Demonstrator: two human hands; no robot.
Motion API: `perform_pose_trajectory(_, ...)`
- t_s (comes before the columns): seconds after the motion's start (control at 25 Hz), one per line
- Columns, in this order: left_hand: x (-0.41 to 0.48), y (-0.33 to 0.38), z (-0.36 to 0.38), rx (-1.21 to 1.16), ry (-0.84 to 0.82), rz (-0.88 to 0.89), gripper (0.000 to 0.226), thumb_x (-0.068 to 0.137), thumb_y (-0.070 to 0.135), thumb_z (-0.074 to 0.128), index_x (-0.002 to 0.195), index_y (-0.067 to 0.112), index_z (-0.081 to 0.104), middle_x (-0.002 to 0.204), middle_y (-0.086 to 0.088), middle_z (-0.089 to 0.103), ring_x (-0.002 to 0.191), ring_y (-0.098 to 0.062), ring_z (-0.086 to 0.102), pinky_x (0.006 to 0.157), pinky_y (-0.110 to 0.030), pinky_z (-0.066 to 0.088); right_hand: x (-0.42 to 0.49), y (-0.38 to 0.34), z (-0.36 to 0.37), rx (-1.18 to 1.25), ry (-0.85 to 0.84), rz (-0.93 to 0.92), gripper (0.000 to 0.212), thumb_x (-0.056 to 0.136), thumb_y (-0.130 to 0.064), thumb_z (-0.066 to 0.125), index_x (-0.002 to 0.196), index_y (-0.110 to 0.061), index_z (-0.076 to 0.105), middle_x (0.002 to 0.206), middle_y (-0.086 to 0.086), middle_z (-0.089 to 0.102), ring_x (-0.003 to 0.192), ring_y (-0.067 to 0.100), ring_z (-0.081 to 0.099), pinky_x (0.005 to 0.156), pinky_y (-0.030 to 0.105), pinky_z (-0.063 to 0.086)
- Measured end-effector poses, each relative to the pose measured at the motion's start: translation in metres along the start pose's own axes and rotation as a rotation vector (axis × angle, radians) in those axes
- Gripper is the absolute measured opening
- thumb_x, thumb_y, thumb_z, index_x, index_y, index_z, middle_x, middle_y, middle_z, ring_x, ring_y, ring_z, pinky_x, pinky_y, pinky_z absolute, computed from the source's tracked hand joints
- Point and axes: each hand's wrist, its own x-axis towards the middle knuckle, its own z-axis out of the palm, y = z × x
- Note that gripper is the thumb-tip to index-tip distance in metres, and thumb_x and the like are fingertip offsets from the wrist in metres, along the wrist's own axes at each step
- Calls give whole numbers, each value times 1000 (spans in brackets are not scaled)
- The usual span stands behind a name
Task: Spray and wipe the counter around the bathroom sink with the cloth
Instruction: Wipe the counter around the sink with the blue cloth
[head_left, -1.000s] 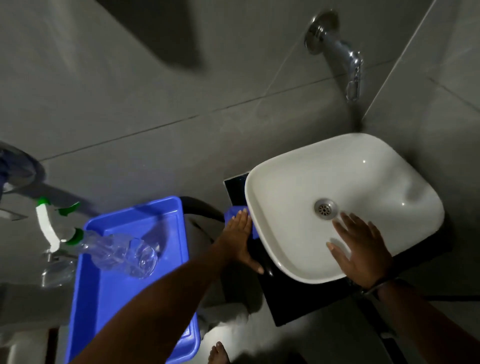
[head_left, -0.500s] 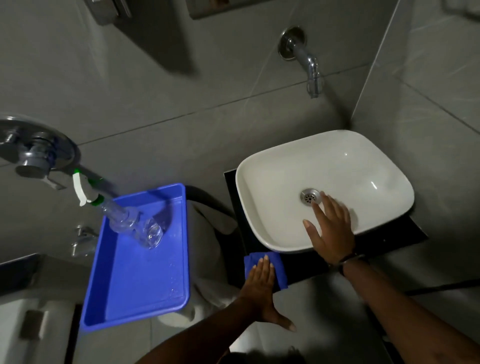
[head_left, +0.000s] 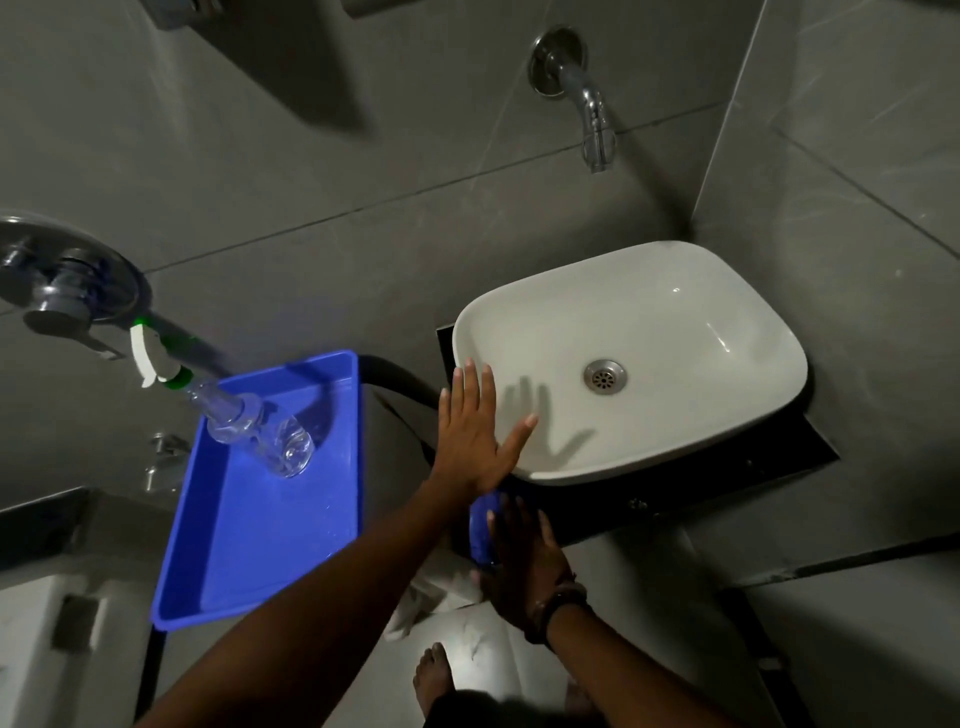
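A white basin sits on a black counter in the corner. My left hand lies flat with fingers spread on the basin's left rim and holds nothing. My right hand presses down on a blue cloth at the counter's front left corner, just below the basin. Most of the cloth is hidden under that hand. A clear spray bottle with a white and green trigger leans in a blue tray to the left.
A chrome tap juts from the grey tiled wall above the basin. A chrome mixer handle is on the wall at the far left. A black hose runs behind the tray. My bare foot shows on the floor below.
The cloth has passed from my left hand to my right. My left hand has moved up onto the basin's left rim, and my right hand has left the basin for the counter's front corner.
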Motion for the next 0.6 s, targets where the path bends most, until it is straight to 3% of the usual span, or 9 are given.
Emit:
perform_pose_trajectory(0.08, 23, 14, 17, 56, -53, -55, 96, 90, 72, 32, 157, 13, -6, 166, -13, -12, 153, -26, -13, 125, -47, -7, -5, 10, 3, 59, -35, 18, 88, 66, -68, 58, 137, -17, 47, 146, 11, 48, 132, 30, 49, 112, 49, 35)
perform_pose_trajectory(0.16, 26, 14, 35, 151, -33, -73, 103, 85, 79, 26, 157, 11, -2, 166, -16, -6, 154, -29, -6, 125, -48, -4, -15, 36, 3, 107, 1, 15, 88, 66, -68, 55, 138, -19, 43, 147, 7, 48, 134, 27, 47, 116, 46, 25)
perform_pose_trajectory(0.28, 30, 6, 49, 155, 71, -64, 108, 79, 83, 20, 157, 9, 5, 165, -19, 3, 154, -31, 3, 125, -50, 2, -36, 114, -3, 54, 43, 85, 87, 71, -69, 48, 143, -22, 37, 154, 6, 36, 141, 26, 36, 114, 48, 11)
perform_pose_trajectory(0.4, 32, 0, 53, 151, 108, -46, 108, 80, 86, 17, 157, 10, 3, 166, -16, 3, 154, -28, 1, 125, -50, 1, -45, 210, -24, -33, 99, 207, 87, 71, -69, 45, 142, -20, 41, 153, 7, 34, 140, 29, 38, 114, 54, 13)
perform_pose_trajectory(0.52, 29, -2, 52, 174, 104, -61, 108, 81, 86, 19, 156, 12, -2, 167, -14, 0, 154, -25, -3, 124, -51, -2, -40, 287, -46, -91, 125, 311, 94, 75, -81, 22, 140, -17, 45, 150, 10, 43, 139, 29, 39, 114, 60, 21)
perform_pose_trajectory(0.6, 29, -2, 50, 185, 84, -77, 109, 80, 86, 19, 156, 11, -2, 167, -13, 0, 154, -24, -4, 124, -52, -3, -38, 319, -55, -81, 101, 391, 108, 66, -89, 14, 142, -17, 41, 152, 9, 39, 142, 28, 34, 115, 58, 16)
